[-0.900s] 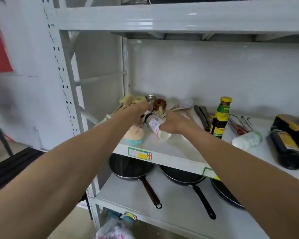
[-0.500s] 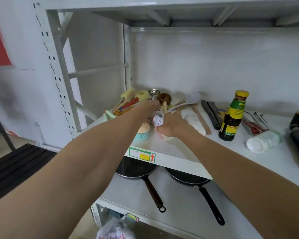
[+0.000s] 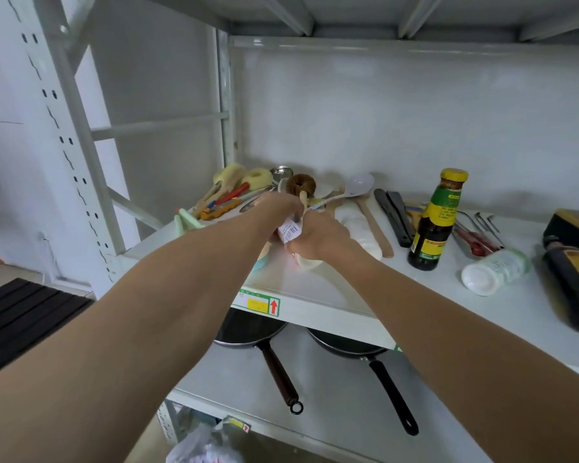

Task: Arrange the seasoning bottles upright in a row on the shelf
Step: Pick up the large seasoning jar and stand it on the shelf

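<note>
A small white seasoning bottle (image 3: 291,230) with a barcode label is gripped between both hands near the front left of the white shelf (image 3: 315,289). My right hand (image 3: 318,238) wraps its lower body, and its white base shows below the fingers. My left hand (image 3: 278,205) closes over its top end. A dark sauce bottle with a yellow cap (image 3: 437,222) stands upright to the right. Further right, a white bottle (image 3: 495,270) lies on its side. A large dark bottle (image 3: 574,279) also lies down at the right edge.
A heap of utensils lies behind my hands: sponges (image 3: 244,177), a brown brush (image 3: 301,187), a white ladle (image 3: 355,188), a wooden spatula (image 3: 375,225), black tools (image 3: 395,215). Two frying pans (image 3: 248,329) (image 3: 345,345) rest on the lower shelf. A steel upright (image 3: 64,128) stands left.
Both hands have tipped the small white bottle from lying slanted toward upright and drawn it a little closer together. The camera has tilted and come nearer the shelf.
</note>
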`<action>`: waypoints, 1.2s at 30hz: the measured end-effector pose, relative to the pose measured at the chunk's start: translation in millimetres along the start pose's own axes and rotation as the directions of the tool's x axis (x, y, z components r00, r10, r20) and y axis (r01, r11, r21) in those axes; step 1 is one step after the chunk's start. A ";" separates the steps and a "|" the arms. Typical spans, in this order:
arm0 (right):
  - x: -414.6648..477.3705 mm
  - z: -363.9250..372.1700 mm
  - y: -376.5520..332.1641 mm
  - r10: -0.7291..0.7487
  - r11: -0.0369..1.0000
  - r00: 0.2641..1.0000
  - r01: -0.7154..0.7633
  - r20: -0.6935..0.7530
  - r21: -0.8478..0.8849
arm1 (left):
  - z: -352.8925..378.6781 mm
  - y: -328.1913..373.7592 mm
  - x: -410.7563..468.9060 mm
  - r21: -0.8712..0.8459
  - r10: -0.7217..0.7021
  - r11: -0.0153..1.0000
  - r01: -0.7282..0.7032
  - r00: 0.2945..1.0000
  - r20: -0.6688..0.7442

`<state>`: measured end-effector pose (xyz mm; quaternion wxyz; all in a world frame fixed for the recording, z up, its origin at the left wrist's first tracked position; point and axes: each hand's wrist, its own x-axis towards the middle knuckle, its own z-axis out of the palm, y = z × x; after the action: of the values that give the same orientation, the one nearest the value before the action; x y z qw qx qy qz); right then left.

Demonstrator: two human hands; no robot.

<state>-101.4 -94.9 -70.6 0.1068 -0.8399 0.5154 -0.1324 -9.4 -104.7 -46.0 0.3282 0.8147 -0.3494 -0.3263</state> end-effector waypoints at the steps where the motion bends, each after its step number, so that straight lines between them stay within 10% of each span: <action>1: 0.2 -0.4 1.8 0.004 1.000 1.000 -0.003 -0.005 0.030 | -0.1 -1.5 3.3 -0.025 0.005 1.000 -0.006 1.000 -0.027; 15: -22.3 4.4 19.8 0.101 0.916 0.980 -0.025 -0.171 0.401 | -18.8 18.1 -42.6 -0.175 0.217 0.948 -0.267 0.941 -0.261; 36: -32.8 40.8 31.0 0.187 0.811 0.943 0.011 -0.276 0.585 | -12.6 3.4 -64.1 0.313 0.672 0.721 -0.618 0.734 -0.099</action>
<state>-128.0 -77.7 -122.5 0.2781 -0.7092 0.4997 -0.4122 -35.8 -52.5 -16.8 0.3464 0.7053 -0.6159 -0.0563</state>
